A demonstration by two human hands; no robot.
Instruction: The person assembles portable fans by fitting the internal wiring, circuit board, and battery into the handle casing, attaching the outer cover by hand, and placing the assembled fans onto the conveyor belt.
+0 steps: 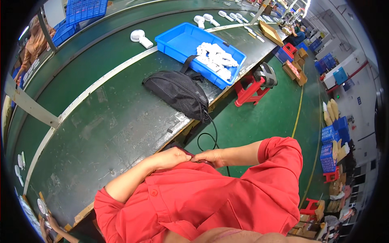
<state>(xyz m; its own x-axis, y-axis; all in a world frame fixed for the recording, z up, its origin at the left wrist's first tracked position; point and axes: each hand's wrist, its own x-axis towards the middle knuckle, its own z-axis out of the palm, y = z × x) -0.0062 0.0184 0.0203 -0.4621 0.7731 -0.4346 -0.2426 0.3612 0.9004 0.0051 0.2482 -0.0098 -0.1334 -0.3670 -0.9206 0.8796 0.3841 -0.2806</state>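
Note:
Both my hands are together low in front of my body, at the front of my red shirt (182, 182). My left hand (170, 158) is closed, its fingers curled on the shirt's lower edge. From the other side my right hand (209, 156) pinches the same dark red fold of cloth, and its fingertips are partly hidden. Ahead of them on the workbench (109, 121) lies a black mesh bag (178, 91) with a strap. A black cable (216, 133) hangs from the bag's side past the bench edge, near my right hand.
Beyond the bag stands a blue bin (178, 38) with white plastic parts (216, 58). White handheld fans (139, 37) rest on the green conveyor belt (101, 60). A red stool (249, 91) stands right of the bench. At lower left, another person's hands (50, 222) hold a fan.

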